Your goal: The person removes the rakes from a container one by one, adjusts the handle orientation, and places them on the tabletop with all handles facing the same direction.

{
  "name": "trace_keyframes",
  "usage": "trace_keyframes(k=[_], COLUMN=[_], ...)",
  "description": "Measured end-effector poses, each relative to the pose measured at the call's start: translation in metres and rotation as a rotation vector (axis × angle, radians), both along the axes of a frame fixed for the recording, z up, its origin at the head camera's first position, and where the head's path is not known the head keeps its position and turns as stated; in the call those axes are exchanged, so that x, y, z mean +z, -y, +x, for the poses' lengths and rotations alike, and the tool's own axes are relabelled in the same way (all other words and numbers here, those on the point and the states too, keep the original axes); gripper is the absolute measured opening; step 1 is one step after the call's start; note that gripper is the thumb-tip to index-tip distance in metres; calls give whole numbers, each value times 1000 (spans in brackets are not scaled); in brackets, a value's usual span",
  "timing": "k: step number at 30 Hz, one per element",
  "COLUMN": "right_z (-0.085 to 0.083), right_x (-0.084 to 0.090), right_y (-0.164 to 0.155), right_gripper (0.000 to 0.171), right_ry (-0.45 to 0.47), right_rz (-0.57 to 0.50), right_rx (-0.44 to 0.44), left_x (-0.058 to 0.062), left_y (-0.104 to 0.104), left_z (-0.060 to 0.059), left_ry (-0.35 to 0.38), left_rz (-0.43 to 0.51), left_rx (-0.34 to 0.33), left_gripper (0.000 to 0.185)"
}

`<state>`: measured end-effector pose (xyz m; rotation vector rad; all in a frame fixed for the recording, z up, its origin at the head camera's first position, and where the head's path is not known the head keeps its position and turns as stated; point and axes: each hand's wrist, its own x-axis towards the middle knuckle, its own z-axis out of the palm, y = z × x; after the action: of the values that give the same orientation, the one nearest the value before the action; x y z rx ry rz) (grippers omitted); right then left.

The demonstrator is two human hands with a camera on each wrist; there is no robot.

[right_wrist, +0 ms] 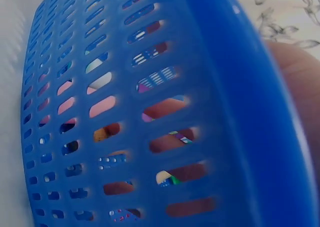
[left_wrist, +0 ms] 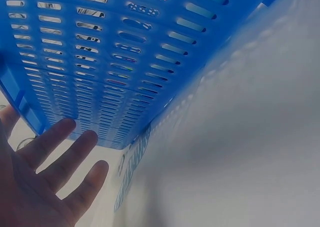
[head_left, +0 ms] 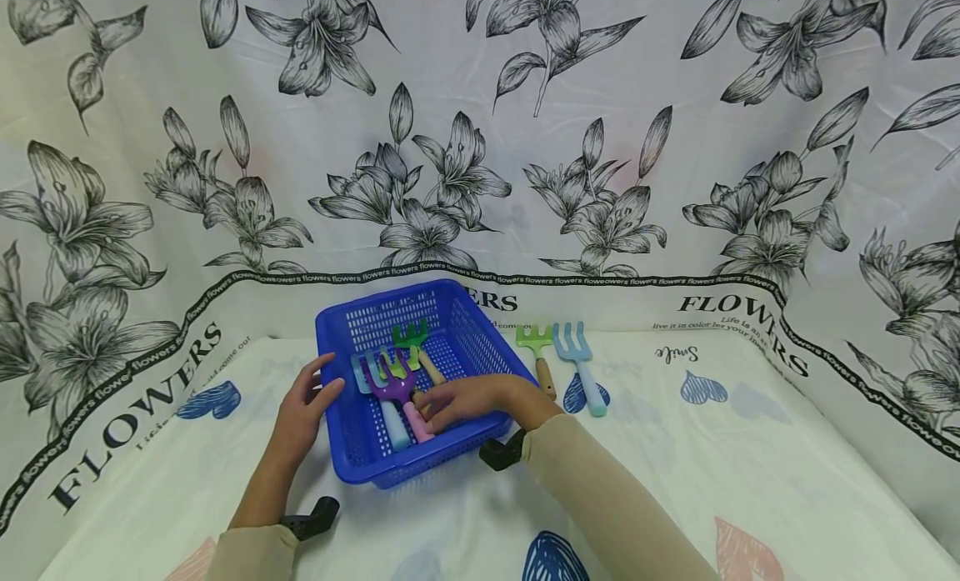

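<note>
"Black-inked lilies are covering that hanging cloth [head_left: 420, 72] behind the work, so where are you looking?"

"At the purple-headed garden fork [head_left: 400, 387]. It's lying in the blue perforated basket [head_left: 435, 458], its pink handle [head_left: 416, 421] slanting towards the front wall. Three more forks are crowding it, one light blue, two green."

"And the right hand [head_left: 472, 398]?"

"It's resting inside, fingers bending down by that pink handle. I'm not managing to tell whether they're gripping anything. The left hand [head_left: 303, 406] is holding nothing; its fingers are spreading well apart beside the left wall."

"What's worrying you?"

"Snagging. The tines are overlapping, so lifting one fork could be dragging another along, or catching in the basket's holes. And nothing is clearly bracing the basket, so a tug could be sliding it or rucking up the cloth."

"What's lying outside?"

"A green fork [head_left: 542, 360] with a wooden handle and a light-blue fork [head_left: 587, 379], just right of the basket. The blue one is lying across a printed blue heart on the white tablecloth [head_left: 750, 464]. Further out, a black lettered band [head_left: 600, 280] is running along the foot of the lily cloth, with 'FLOWERS' repeating beneath."
</note>
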<state>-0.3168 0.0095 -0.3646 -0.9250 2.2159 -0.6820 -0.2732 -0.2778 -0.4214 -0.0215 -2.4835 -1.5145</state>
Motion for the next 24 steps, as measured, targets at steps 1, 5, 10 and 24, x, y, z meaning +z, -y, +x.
trace_keyframes(k=[1,5,10,24], right_z=[0,-1,1,-2], right_x=[0,1,3,1], right_y=[0,1,2,1], right_gripper=[57,60,65,55], right_ry=[5,-5,-46,-156], right_rz=[4,26,80,10], right_rx=[9,-8,-100,-194], left_x=[0,2,3,1], left_y=[0,0,1,-1], left_z=[0,0,1,0], left_ry=[-1,-6,-8,-7], left_rz=[0,-2,-2,3], left_rx=[0,3,6,8], left_gripper=[71,70,70,71])
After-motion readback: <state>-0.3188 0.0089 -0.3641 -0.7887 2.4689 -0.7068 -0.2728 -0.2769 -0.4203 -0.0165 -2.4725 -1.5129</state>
